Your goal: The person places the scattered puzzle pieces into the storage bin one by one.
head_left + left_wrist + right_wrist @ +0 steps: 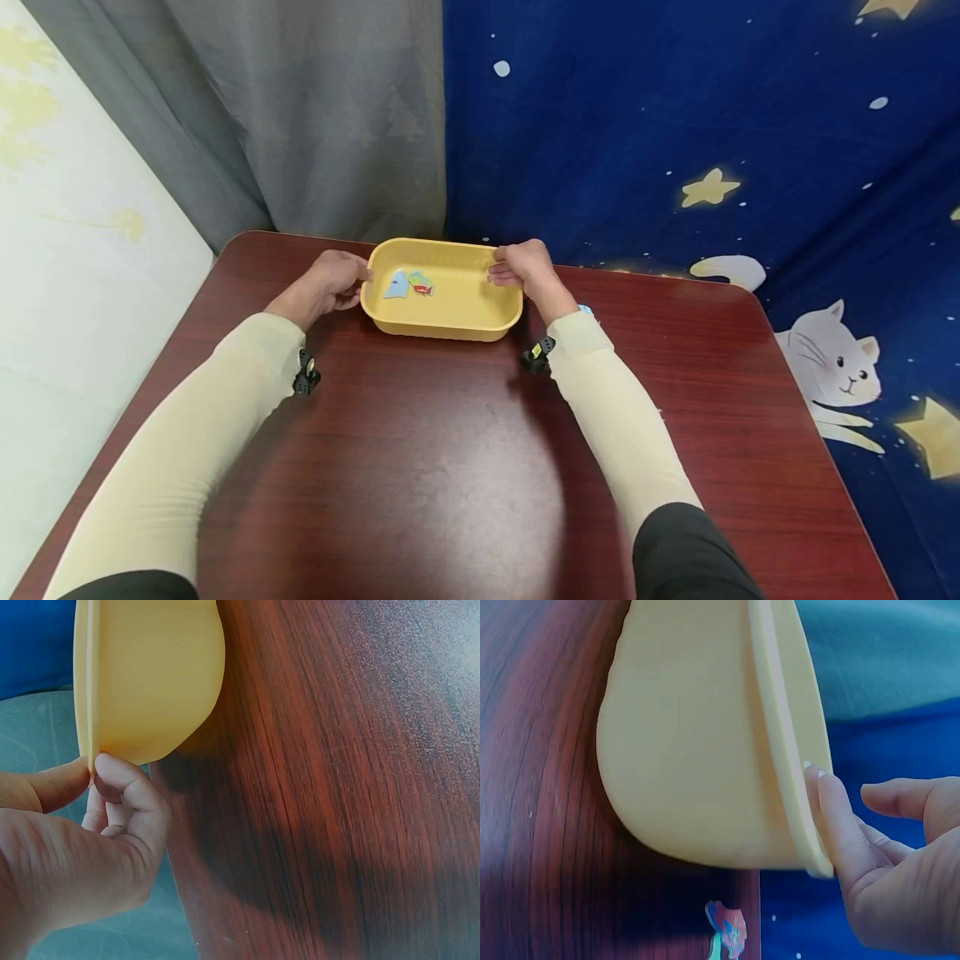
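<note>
We see the yellow basin [457, 310] between the two hands, near the far edge of the dark red worktop [435, 433]. Our left grip [334, 278] is clamped on its rim: thumb and forefinger pinch the edge from either side, the other fingers curled beneath. Our right grip [527, 265] is apart, its fairly straight fingers reaching over the rim at the opposite end, while the thumb stands clear of them in the right wrist view. We cannot tell how firmly those fingers press.

Inside the basin, nearer the left grip than the right, we find a light blue piece [396, 285] and, just beside it on the side toward the right grip, a green-and-red piece [422, 285]. A multicoloured piece [730, 930] lies on the worktop near the right grip, outside the basin. Beyond the left grip we see a grey curtain [352, 125]; beyond the right grip hangs a blue curtain [600, 125] printed with stars and a cat.
</note>
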`<state>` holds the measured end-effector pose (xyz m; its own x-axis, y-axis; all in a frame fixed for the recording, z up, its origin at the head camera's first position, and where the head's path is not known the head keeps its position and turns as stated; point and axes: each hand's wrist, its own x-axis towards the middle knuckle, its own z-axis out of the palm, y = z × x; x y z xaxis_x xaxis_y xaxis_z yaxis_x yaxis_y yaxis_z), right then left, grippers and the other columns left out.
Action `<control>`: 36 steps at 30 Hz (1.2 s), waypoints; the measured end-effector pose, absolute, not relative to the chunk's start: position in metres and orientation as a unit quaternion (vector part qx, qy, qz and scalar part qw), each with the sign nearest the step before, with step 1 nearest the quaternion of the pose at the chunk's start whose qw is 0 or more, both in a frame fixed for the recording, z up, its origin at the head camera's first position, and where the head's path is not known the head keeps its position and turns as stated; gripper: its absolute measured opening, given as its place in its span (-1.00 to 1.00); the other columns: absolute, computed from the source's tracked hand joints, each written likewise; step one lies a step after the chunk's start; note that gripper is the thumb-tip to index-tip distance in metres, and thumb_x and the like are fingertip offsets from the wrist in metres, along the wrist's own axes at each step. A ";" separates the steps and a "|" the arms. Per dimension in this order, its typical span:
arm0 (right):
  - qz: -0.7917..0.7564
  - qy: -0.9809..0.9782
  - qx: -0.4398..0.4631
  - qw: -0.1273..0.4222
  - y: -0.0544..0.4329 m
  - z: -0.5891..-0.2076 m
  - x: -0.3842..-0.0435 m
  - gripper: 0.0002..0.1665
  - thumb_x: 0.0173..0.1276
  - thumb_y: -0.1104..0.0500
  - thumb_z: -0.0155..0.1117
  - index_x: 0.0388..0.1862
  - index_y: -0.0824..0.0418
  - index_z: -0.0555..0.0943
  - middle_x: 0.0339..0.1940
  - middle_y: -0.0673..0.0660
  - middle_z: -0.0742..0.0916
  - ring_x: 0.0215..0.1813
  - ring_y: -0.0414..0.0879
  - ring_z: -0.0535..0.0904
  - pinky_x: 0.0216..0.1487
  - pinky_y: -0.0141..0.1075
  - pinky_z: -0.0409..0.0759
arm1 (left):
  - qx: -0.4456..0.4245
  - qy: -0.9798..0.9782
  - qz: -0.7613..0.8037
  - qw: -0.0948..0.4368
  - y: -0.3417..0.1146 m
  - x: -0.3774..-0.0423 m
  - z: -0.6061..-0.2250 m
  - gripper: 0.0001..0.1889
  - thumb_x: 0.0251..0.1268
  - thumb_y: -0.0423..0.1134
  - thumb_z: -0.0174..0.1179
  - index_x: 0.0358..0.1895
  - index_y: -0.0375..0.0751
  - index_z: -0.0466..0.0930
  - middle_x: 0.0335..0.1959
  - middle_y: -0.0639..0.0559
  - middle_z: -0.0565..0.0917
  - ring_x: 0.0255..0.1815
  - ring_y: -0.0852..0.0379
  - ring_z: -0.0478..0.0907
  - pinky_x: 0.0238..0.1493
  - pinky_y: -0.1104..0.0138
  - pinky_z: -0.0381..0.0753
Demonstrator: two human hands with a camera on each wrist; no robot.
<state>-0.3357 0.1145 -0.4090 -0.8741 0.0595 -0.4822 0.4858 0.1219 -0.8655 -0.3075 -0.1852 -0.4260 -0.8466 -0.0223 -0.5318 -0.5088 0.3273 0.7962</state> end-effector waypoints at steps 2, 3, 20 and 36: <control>-0.638 0.728 0.188 0.167 0.120 -0.408 -0.335 -0.63 0.36 0.26 0.20 0.07 0.47 0.56 -0.41 0.26 0.75 -0.41 -0.01 0.75 -0.18 -0.21 0.70 | -0.170 0.784 0.555 0.220 -0.185 -0.307 -0.426 -0.68 0.43 -0.29 0.03 0.18 -0.27 0.39 -0.26 -0.04 0.50 -0.60 0.25 0.44 -0.50 0.45 0.54; -0.639 0.727 0.187 0.166 0.123 -0.408 -0.334 -0.63 0.36 0.26 0.20 0.08 0.47 0.55 -0.43 0.26 0.75 -0.42 -0.01 0.75 -0.20 -0.22 0.70 | -0.170 0.784 0.555 0.220 -0.185 -0.307 -0.426 -0.68 0.43 -0.29 0.03 0.18 -0.27 0.39 -0.26 -0.04 0.51 -0.60 0.25 0.44 -0.50 0.45 0.54; -0.672 0.702 0.194 0.135 0.170 -0.410 -0.321 -0.64 0.35 0.25 0.22 0.02 0.49 0.59 -0.49 0.25 0.76 -0.45 -0.01 0.75 -0.32 -0.25 0.70 | -0.174 0.784 0.551 0.226 -0.187 -0.308 -0.424 -0.63 0.44 -0.26 0.03 0.24 -0.26 0.36 -0.16 -0.11 0.50 -0.57 0.23 0.44 -0.47 0.44 0.56; -0.653 0.708 0.236 0.128 0.210 -0.432 -0.313 -0.53 0.36 0.26 0.22 0.18 0.47 0.47 -0.59 0.18 0.73 -0.57 -0.08 0.71 -0.39 -0.27 0.69 | -0.175 0.785 0.549 0.228 -0.185 -0.309 -0.425 -0.64 0.44 -0.25 0.04 0.23 -0.25 0.37 -0.20 -0.10 0.48 -0.56 0.22 0.44 -0.45 0.43 0.57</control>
<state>-0.3129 0.2102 -0.4323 -0.8560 0.1657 -0.4896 0.5013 0.0350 -0.8646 -0.3091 -0.1848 -0.4248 -0.8352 -0.0242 -0.5494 -0.5244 0.3357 0.7825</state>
